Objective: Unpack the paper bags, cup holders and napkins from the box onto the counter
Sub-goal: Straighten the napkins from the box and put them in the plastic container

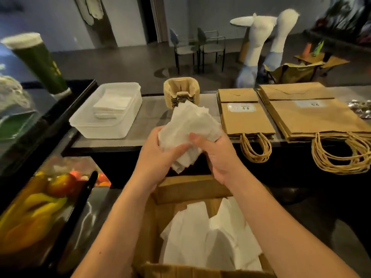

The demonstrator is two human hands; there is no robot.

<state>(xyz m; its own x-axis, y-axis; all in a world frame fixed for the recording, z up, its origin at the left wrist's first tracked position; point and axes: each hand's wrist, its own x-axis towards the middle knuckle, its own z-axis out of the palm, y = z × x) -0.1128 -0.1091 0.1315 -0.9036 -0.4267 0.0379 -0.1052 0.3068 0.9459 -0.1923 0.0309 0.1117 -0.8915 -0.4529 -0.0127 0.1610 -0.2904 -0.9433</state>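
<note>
A loose wad of white napkins (190, 125) is held above the counter's front edge, over the open cardboard box (188, 189). My left hand (160, 155) grips it from the left and below, and my right hand (212, 153) grips it from the right. More white napkins (210, 235) lie inside the box. On the counter (152, 117) stand a stack of pulp cup holders (181, 91) and two flat piles of brown paper bags (245, 115) (313, 115) with twisted handles hanging over the edge.
A translucent plastic tub (84, 125) holding folded white napkins sits on the counter at the left. A green cup stack (40, 61) leans at the far left. Peppers and tomatoes lie in a tray (46, 197) lower left. Small foil-wrapped items (361, 109) lie at the right edge.
</note>
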